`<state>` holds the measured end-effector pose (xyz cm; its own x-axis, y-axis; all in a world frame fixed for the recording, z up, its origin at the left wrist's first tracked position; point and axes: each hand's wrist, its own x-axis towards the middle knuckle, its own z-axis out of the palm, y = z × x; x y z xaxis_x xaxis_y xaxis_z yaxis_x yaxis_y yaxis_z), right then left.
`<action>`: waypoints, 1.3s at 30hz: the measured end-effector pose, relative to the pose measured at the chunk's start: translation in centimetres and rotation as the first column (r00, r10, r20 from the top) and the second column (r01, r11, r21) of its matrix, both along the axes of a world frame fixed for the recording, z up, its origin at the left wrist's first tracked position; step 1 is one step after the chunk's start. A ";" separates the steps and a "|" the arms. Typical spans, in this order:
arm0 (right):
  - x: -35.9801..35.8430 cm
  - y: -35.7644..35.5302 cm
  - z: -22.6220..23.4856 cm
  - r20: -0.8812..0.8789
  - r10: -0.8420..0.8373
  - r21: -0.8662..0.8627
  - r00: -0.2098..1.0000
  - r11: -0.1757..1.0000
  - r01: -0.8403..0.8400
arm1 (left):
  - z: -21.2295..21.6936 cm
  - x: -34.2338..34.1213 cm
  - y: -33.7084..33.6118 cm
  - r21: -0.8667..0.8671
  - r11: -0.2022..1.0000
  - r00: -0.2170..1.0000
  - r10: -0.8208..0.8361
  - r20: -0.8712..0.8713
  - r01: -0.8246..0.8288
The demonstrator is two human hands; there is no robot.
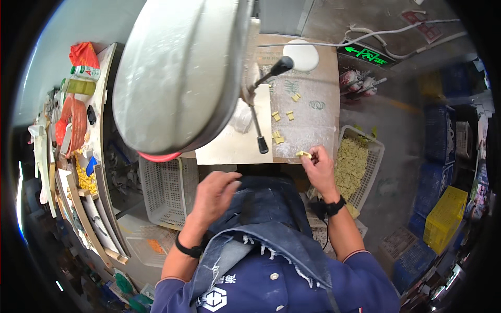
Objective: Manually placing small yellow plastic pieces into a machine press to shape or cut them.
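In the head view my right hand (320,171) pinches a small yellow block-like piece (303,154) between thumb and fingertips at the table's near right edge. My left hand (213,194) hangs in the air over my lap, fingers loosely bent and thumb apart, with nothing visible in it. Several similar yellow pieces (290,115) lie scattered on the dusty table (318,128). Left of them stands a machine with a large grey metal housing (177,73) and a lever with black knobs (282,65). A pale board (229,150) lies under the machine; the housing hides much of it.
A white crate heaped with yellow pieces (350,166) stands at the right, beside my right forearm. Another white crate (166,192) is below the table at left. A white round disc (301,56) lies at the far end. A cluttered shelf (104,78) runs along the left.
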<state>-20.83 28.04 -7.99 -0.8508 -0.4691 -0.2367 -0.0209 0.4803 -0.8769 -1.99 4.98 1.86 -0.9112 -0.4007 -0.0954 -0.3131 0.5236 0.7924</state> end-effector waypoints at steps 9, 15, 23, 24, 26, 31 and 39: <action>6.9 -7.8 5.0 0.075 0.273 -0.092 0.959 0.960 -0.266 | -2.2 -2.0 2.3 -0.011 0.999 0.981 -0.043 -0.190 0.041; 7.6 -12.4 4.9 0.326 0.343 -0.222 0.881 0.934 -0.281 | -4.5 -1.0 -1.2 0.113 0.985 0.960 0.156 -0.232 -0.133; 8.1 -15.6 2.8 0.465 0.448 -0.265 0.764 0.894 -0.363 | -9.0 -0.8 -6.3 -0.193 0.973 0.949 0.061 -0.310 -0.125; 8.1 -15.6 2.8 0.499 0.427 -0.254 0.754 0.904 -0.344 | -9.2 -0.8 -6.4 -0.183 0.974 0.946 0.072 -0.316 -0.135; 7.9 -15.3 3.3 0.529 0.402 -0.229 0.747 0.915 -0.331 | -9.6 -0.9 -6.2 -0.281 0.954 0.950 0.010 -0.313 -0.103; 6.0 -11.0 5.1 0.461 0.243 -0.125 0.853 0.970 -0.208 | -10.0 -0.9 -6.9 -0.352 0.921 0.935 0.032 -0.354 -0.165; 2.4 -7.8 5.8 0.225 0.030 -0.064 0.974 0.998 -0.016 | -10.1 -0.7 -8.1 -0.324 0.926 0.931 0.070 -0.359 -0.194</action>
<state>-18.42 20.22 -2.15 -0.7675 -0.5077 -0.3914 0.1707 0.4267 -0.8881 -2.65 -3.10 -8.24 -0.8000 -0.4700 0.3731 -0.1478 0.7569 0.6366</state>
